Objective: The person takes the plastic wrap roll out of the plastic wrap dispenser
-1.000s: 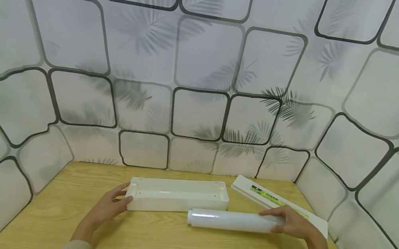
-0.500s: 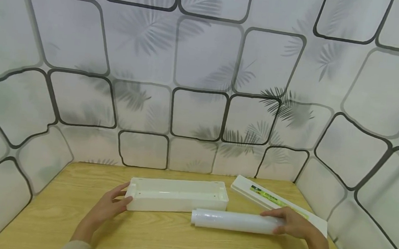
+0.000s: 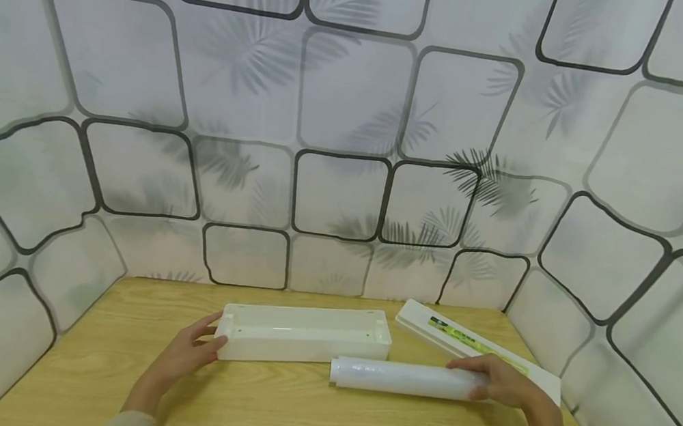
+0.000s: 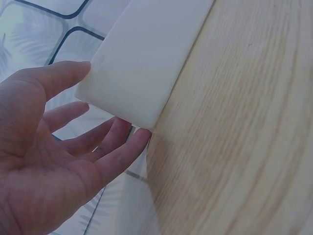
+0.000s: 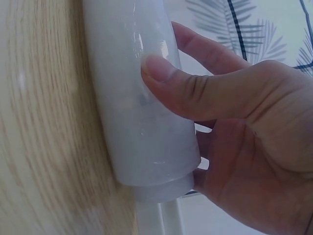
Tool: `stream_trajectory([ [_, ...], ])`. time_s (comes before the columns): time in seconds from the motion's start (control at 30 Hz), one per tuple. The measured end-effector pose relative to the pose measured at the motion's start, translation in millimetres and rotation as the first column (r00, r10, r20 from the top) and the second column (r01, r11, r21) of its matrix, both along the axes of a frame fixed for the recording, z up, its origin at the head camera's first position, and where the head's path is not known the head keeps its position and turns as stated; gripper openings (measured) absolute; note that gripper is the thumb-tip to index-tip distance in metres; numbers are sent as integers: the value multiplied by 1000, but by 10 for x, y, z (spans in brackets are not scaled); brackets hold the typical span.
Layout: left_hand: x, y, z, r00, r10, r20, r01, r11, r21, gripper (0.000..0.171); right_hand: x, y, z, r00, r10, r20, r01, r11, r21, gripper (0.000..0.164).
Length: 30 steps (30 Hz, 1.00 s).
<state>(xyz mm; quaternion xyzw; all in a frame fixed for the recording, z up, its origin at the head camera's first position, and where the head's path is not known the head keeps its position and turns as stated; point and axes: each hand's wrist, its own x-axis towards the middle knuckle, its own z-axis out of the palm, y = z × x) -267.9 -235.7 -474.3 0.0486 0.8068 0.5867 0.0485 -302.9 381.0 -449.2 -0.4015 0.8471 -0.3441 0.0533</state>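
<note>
A long white plastic box (image 3: 309, 351) lies on the table, its hollow side up. My left hand (image 3: 181, 354) holds its left end, thumb at the front corner and fingers round the end. In the left wrist view the box (image 4: 142, 58) has fingertips right at its edge. A roll of cling film (image 3: 402, 378) lies just in front of the box's right half. Its right end is gripped by my right hand (image 3: 504, 381). Seen from the right wrist, the thumb presses on the wrapped roll (image 5: 142, 112) and the other fingers go behind it, partly hidden.
A long white lid (image 3: 420, 319) with a green and yellow label lies slanted at the back right, partly behind the right hand. The wooden table (image 3: 297, 418) meets patterned cloth walls (image 3: 343, 192) at the back and both sides.
The roll of cling film has shifted slightly to the right with my right hand, mostly during the first half second. The left hand and the box stay where they were.
</note>
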Motion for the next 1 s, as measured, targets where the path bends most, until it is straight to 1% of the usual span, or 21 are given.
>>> stream_trajectory([
  [0.13, 9, 5, 11, 1000, 5, 15, -5, 1000, 4, 71, -10, 6, 7, 1000, -2, 1, 2, 1000, 7, 50],
  [0.27, 8, 10, 18, 1000, 5, 17, -5, 1000, 6, 71, -13, 11, 9, 1000, -5, 7, 5, 1000, 6, 50],
  [0.53, 3, 8, 8, 1000, 12, 14, -12, 1000, 5, 71, 4, -5, 20, 998, -49, 49, 49, 999, 4, 48],
  [0.8, 17, 20, 9, 1000, 12, 21, -12, 1000, 2, 69, 2, -10, 22, 992, -74, 100, 73, 997, 17, 47],
  [1.0, 15, 23, 28, 1000, 14, 13, -14, 1000, 7, 70, 39, -20, 75, 993, -87, 85, 86, 996, 15, 46],
])
